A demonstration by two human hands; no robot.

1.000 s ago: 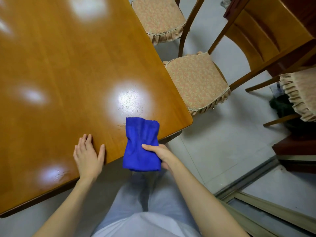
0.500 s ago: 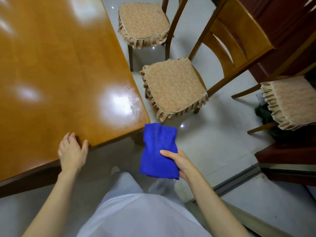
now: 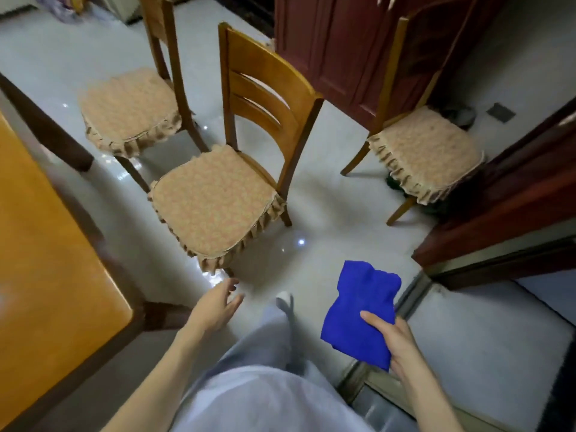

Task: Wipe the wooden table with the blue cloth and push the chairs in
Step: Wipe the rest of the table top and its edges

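The blue cloth (image 3: 361, 310) hangs folded in my right hand (image 3: 396, 341), thumb on top, over the floor at the lower right. The wooden table (image 3: 40, 275) shows only its glossy corner at the left. My left hand (image 3: 215, 307) is off the table, fingers spread and relaxed, in the air just short of the front edge of the nearest chair (image 3: 215, 201). That chair has a wooden slatted back and a frilled beige cushion, and it stands apart from the table. A second chair (image 3: 131, 110) stands behind it. A third chair (image 3: 424, 151) stands at the right.
A dark red wooden door (image 3: 336, 48) and door frame (image 3: 498, 207) close off the right side. A metal floor threshold (image 3: 408, 294) runs beside my right hand. White tiled floor lies between the chairs. My leg and foot (image 3: 285, 299) are below the near chair.
My view swung right, away from the table top towards the chairs. My left hand left the table edge and moved towards the near chair. The cloth came off the table with my right hand.
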